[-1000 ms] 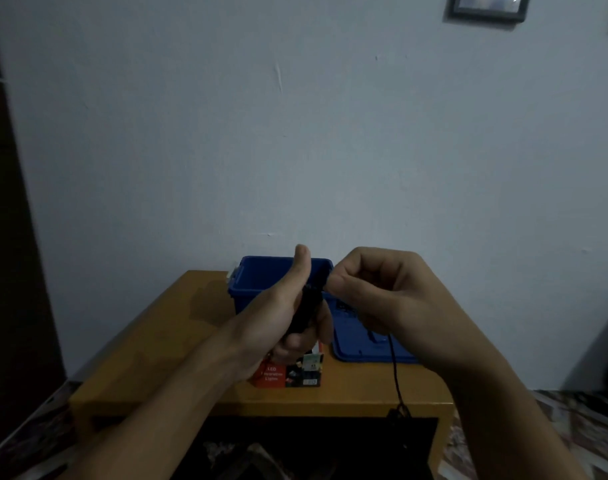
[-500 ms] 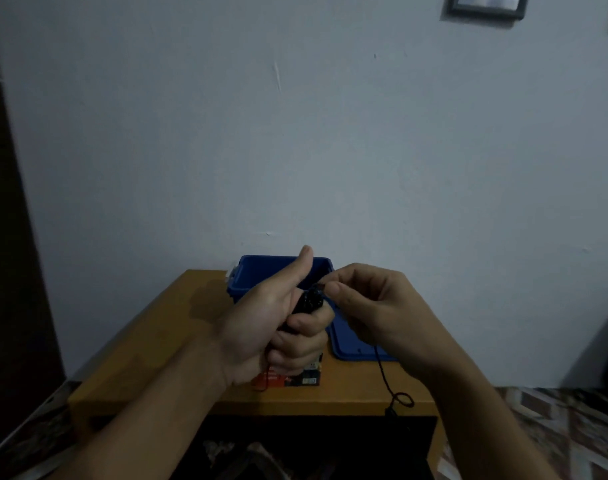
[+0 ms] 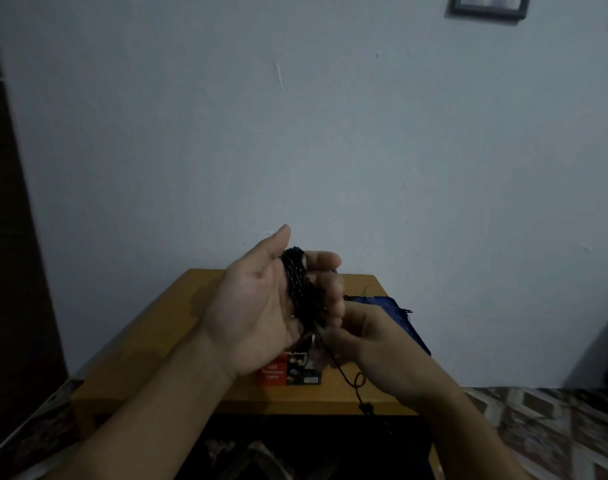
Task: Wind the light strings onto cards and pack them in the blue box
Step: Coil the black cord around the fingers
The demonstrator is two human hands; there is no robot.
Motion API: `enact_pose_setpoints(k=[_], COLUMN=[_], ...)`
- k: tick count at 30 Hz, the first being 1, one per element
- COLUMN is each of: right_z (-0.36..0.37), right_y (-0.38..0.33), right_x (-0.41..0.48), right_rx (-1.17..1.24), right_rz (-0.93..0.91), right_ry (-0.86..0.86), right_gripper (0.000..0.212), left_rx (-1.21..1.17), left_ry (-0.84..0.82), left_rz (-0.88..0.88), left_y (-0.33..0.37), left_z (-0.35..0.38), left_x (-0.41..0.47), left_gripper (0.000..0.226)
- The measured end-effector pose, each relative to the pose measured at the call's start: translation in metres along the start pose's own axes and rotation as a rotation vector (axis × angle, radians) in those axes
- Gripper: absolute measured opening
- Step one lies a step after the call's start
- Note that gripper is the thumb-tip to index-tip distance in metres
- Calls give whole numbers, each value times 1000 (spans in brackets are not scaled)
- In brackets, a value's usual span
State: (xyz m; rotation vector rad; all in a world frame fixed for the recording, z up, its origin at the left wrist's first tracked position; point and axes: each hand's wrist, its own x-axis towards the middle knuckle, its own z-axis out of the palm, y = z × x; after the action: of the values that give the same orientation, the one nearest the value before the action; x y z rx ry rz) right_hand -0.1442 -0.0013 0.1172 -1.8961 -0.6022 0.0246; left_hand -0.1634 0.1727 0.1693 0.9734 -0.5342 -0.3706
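Winding seemed nearly finished: most of the light string (image 3: 297,289) sat as a thick dark bundle in the left hand (image 3: 257,306), whose fingers curled round it, thumb straight up, above the middle of the table (image 3: 150,341). Whether a card was inside could not be seen. The right hand (image 3: 368,341) pinched the loose tail (image 3: 356,381) just below the bundle; this end hung over the table's front edge, not yet wound. Packing remained: the blue box (image 3: 399,317) lay near the right edge, mostly hidden.
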Motion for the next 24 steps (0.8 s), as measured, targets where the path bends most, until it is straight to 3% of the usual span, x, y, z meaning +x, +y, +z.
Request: enact_pose_setpoints(k=[5, 18, 24], right_z=[3, 3, 1], right_y=[-1, -2, -4], right_x=[-1, -2, -5], right_rx=[17, 41, -74], right_rz=[27, 54, 50], right_ry=[-62, -157, -120], right_gripper=[20, 20, 45], left_rx=[-182, -67, -11], left_ry=[14, 258, 329], left_rz=[50, 279, 352], left_y=[4, 3, 2], left_z=[1, 3, 6], left_x=[-1, 2, 1], left_gripper=[67, 54, 60])
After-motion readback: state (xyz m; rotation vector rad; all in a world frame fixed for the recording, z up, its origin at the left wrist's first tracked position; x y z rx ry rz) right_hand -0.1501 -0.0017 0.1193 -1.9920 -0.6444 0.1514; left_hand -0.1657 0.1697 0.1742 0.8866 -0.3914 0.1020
